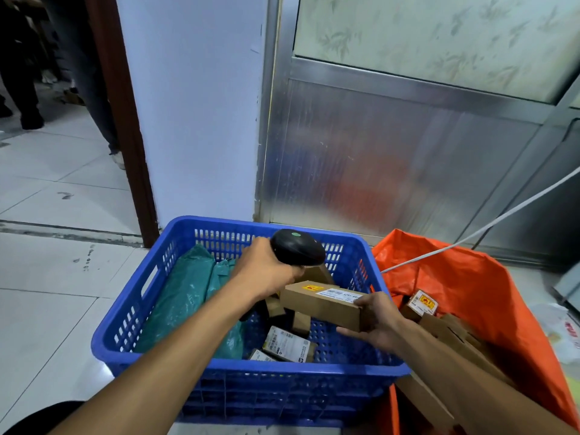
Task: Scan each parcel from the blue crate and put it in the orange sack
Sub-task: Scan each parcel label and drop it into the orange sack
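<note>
A large blue perforated plastic crate (131, 312) is sitting on the pale tiled floor (47, 324), taking up the near middle of the scene, and just to its right an orange plastic sack (470, 284) is standing open with its mouth touching the crate's right wall. Inside the crate, a long teal plastic mailer bag (185, 293) is lying along the left side, while several small brown cardboard parcels (287, 343) with white labels are lying on the crate's floor toward the near right. More brown cardboard boxes (422, 304) are already lying inside the sack. Above the crate's right half, the right hand (379, 321) is holding a long flat brown cardboard parcel (323, 304) by its near right end, its grip closed with the thumb on top and the fingers underneath, the white label and a yellow sticker facing up. The left hand (266, 268) is wrapping its grip fully around the handle of a black handheld barcode scanner (298, 248), whose rounded head is hanging just above the far left end of that parcel. A white cable (489, 224) is running across the sack's far edge.
</note>
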A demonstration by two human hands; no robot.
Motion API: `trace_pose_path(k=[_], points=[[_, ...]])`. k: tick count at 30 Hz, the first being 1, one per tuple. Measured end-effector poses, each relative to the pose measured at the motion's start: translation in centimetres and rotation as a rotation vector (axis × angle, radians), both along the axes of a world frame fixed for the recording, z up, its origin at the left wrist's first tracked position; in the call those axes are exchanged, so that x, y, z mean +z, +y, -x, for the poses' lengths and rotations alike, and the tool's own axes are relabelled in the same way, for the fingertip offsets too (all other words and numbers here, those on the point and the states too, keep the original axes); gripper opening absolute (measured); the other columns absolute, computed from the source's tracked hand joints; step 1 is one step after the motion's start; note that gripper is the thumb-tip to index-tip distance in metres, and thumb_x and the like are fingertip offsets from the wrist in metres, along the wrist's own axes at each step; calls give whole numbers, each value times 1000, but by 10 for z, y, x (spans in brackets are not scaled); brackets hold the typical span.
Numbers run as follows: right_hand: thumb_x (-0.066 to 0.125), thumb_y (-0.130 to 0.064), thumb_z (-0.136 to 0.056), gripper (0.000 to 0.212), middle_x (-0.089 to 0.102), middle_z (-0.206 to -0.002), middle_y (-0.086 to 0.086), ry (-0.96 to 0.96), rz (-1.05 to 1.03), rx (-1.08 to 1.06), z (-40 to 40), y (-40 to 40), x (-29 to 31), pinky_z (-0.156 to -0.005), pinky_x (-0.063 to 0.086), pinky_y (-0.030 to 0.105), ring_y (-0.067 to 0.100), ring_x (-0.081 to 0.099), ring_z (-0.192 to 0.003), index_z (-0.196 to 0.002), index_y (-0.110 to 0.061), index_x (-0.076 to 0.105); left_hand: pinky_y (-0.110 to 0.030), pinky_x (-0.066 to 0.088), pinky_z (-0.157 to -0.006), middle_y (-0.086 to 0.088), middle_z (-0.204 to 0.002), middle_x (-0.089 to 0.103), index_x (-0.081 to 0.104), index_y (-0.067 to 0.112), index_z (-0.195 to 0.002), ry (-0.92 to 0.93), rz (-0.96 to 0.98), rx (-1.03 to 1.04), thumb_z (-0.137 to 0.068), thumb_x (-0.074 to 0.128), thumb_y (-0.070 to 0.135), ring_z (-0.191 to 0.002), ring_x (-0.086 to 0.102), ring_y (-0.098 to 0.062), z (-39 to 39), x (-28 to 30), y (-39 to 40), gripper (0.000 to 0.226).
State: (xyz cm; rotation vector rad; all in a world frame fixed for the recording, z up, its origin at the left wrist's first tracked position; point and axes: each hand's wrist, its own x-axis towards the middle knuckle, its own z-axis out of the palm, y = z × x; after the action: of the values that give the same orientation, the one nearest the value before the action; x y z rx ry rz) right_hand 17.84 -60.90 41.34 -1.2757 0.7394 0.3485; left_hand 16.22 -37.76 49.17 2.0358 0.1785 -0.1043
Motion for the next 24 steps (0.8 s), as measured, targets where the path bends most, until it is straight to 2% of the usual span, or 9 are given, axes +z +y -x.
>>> trace_pose_path(k=[3,7,10,12,14,17,19,21,24], points=[[51,-2,-89,20,55,-108,24,-10,3,123,10,-7,35,-83,55,60,37,59,-97,-109,-2,54,-49,63,-78,0,-63,73,77,18,-76,-5,-8,-4,-62,83,27,-62,66,-19,0,0,-1,18],[56,-6,-85,25,56,-109,26,46,11,270,27,-21,56,-75,60,52,35,62,-94,-109,-1,57,-50,63,-78,-3,-70,76,77,20,-82,-1,-16,-32,-56,83,32,-65,68,-22,0,-1,-6,30],[62,-8,-83,22,57,-98,23,50,70,302,37,-31,51,-88,56,55,34,65,-82,-103,1,61,-52,61,-79,-4,-74,76,78,22,-86,-7,-8,-66,-57,83,29,-68,66,-22,0,-3,-7,30],[66,-14,-82,40,64,-100,24,30,168,353,39,-37,44,-80,60,49,35,70,-75,-119,-1,57,-51,60,-80,-4,-74,76,78,22,-86,-6,-9,-78,-61,84,25,-67,65,-21,1,-5,-7,26],[67,-22,-82,52,68,-102,25,7,294,390,39,-38,43,-61,59,37,32,70,-66,-128,-7,49,-49,59,-79,-3,-72,75,79,21,-82,-8,-12,-73,-59,82,24,-66,64,-19,2,-6,-9,24],[65,-29,-82,60,64,-94,18,-56,457,428,36,-37,45,-43,41,25,19,57,-48,-131,-11,37,-44,59,-79,-3,-74,76,78,20,-85,2,-13,-97,-70,83,15,-69,65,-18,4,-5,-10,17],[61,-22,-88,50,61,-96,19,-94,475,457,34,-36,48,-42,39,26,18,53,-47,-128,-12,31,-41,57,-78,-3,-76,76,78,20,-88,9,-14,-111,-73,83,12,-72,66,-17,4,-5,-10,17],[56,-12,-91,43,66,-96,20,-127,458,479,30,-36,50,-45,47,30,24,57,-48,-126,-13,32,-37,57,-74,-2,-76,76,79,20,-89,10,1,-115,-73,83,12,-72,67,-16,5,-4,-11,18],[55,-4,-93,37,70,-99,21,-185,450,525,27,-36,53,-53,59,36,31,65,-55,-124,-13,37,-27,51,-58,1,-69,74,77,18,-91,30,42,-110,-75,84,9,-58,65,-9,9,-3,-14,19]])
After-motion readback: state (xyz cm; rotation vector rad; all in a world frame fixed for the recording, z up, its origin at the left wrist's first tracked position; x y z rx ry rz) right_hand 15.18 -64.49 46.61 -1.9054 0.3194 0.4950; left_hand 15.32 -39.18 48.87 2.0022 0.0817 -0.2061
